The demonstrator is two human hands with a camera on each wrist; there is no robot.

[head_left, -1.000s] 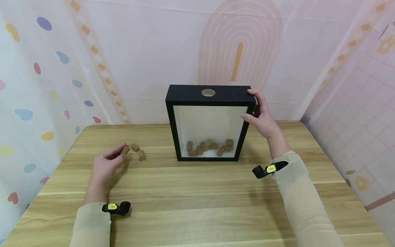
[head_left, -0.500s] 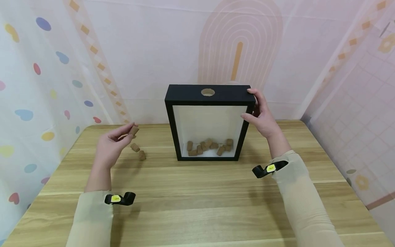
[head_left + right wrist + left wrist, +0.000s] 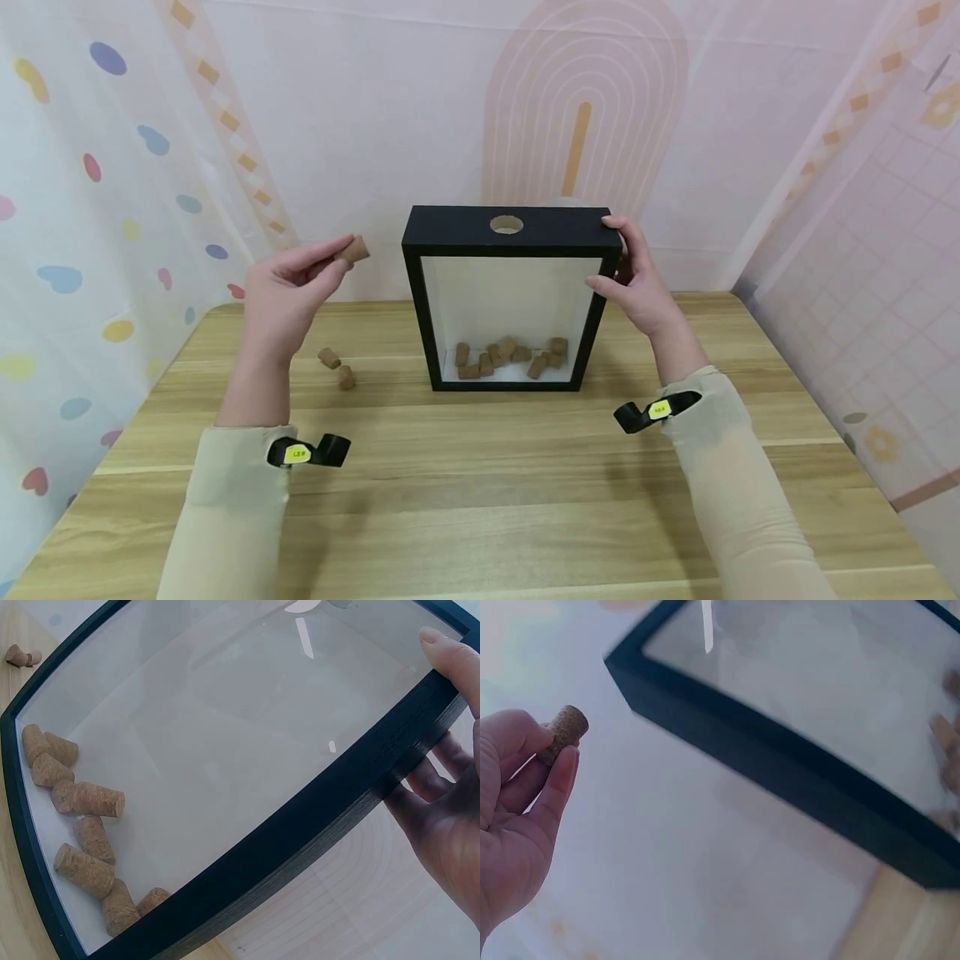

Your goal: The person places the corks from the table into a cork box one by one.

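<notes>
Corks (image 3: 506, 357) lie in a loose heap at the bottom of a black box frame (image 3: 513, 231) that stands upright on the wooden table (image 3: 480, 467), its front closed by a clear pane. A round hole (image 3: 506, 224) opens in the top edge of the frame.

One cork (image 3: 353, 249) is up in the air to the left of the frame, about level with its top edge and clear of it. The left hand (image 3: 287, 287) pinches this cork between thumb and forefinger, the other fingers loosely curled beneath; the left wrist view shows the cork's far end poking out past the fingertips (image 3: 564, 761).

The right hand (image 3: 637, 279) grips the frame's upper right corner, thumb on the front edge and fingers wrapped behind the side. Two more corks (image 3: 336, 367) lie on the table below the left hand, just left of the frame's base and apart from it.
</notes>
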